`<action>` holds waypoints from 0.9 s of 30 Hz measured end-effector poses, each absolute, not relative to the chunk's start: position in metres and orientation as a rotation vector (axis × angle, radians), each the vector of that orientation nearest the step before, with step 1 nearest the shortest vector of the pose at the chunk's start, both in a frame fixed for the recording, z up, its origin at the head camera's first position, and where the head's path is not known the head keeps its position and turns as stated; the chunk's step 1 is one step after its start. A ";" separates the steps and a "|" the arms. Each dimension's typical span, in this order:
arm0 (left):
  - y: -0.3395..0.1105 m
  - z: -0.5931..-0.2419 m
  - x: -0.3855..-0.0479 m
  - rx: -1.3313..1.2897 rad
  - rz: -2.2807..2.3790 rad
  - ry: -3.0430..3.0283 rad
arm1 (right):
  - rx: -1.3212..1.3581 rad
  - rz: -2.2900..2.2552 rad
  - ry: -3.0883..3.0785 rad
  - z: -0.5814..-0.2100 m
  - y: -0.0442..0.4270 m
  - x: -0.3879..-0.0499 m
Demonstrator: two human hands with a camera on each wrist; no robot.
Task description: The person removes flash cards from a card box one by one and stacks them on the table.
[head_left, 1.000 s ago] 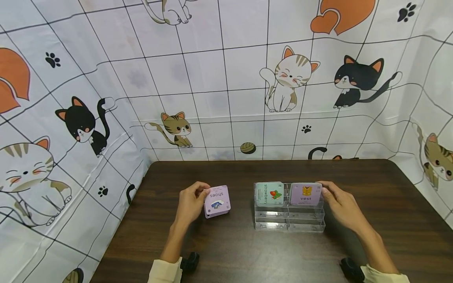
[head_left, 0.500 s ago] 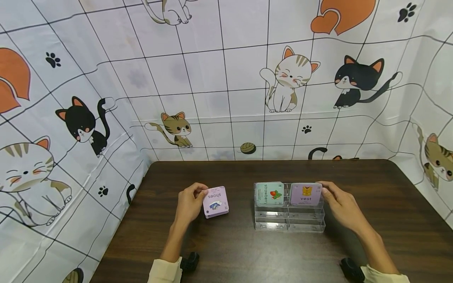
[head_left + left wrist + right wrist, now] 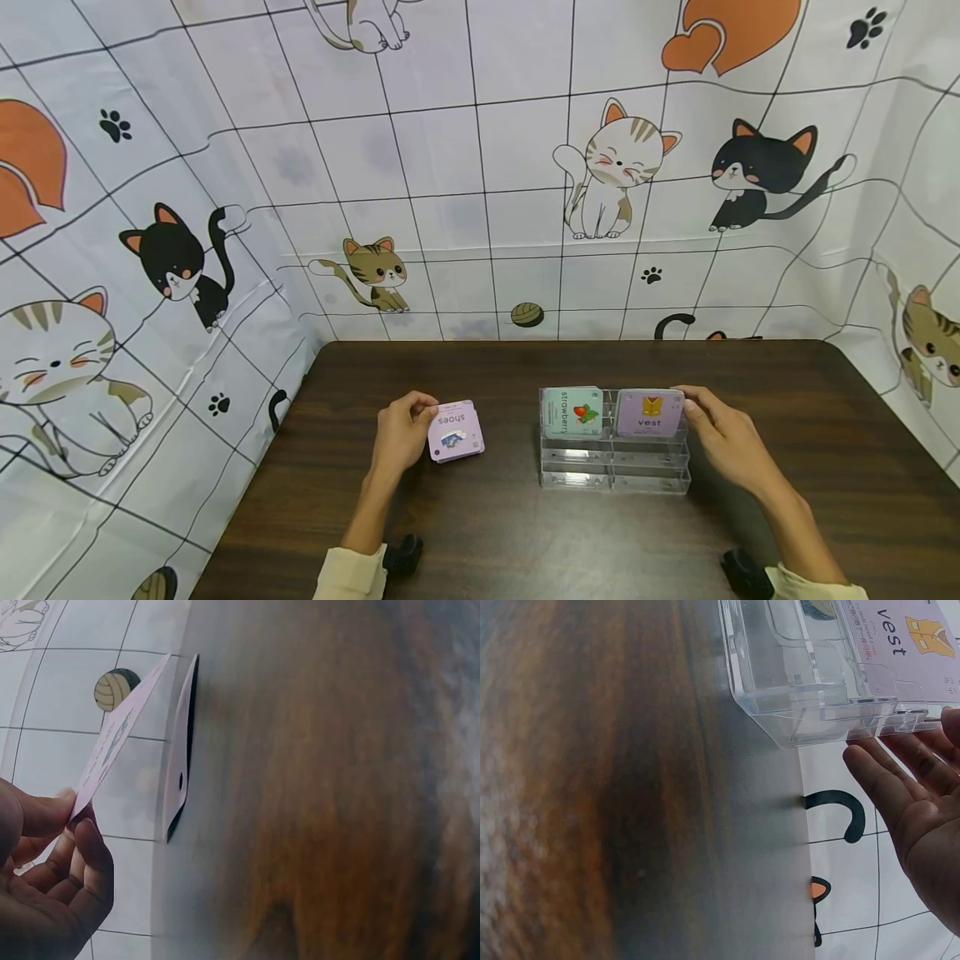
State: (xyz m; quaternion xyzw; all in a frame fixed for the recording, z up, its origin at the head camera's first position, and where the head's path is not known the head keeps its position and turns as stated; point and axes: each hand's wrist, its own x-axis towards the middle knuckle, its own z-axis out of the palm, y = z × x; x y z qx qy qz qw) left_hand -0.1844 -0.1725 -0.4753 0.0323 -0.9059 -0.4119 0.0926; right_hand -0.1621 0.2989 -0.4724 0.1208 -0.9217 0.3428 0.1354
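Observation:
My left hand (image 3: 401,433) pinches a purple "shoes" card (image 3: 454,433) between thumb and fingers. In the left wrist view the pinched card (image 3: 120,742) is raised and tilted, apart from a thin stack (image 3: 181,750) lying on the table. A clear tiered holder (image 3: 613,467) stands to the right, with a green "strawberry" card (image 3: 572,412) at its back left and a purple "vest" card (image 3: 648,412) at its back right. My right hand (image 3: 727,437) touches the holder's right side; in the right wrist view its fingers (image 3: 885,776) extend against the clear edge (image 3: 817,739).
The dark wooden table (image 3: 510,542) carries the cards and holder. Behind it hangs a white grid-patterned cloth (image 3: 442,167) printed with cats, continuing down both sides. Dark straps with small devices sit at both wrists, below the cream sleeves.
My left hand and the "shoes" card have shifted slightly left and down. The right hand stays at the holder.

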 end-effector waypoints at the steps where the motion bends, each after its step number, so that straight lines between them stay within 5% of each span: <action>1: -0.173 -0.476 -0.185 0.098 -1.225 -2.692 | 0.351 0.993 -2.669 -0.473 0.299 -0.162; 27: -0.173 -0.483 -0.186 0.097 -1.188 -2.795 | 0.354 0.999 -2.667 -0.473 0.299 -0.162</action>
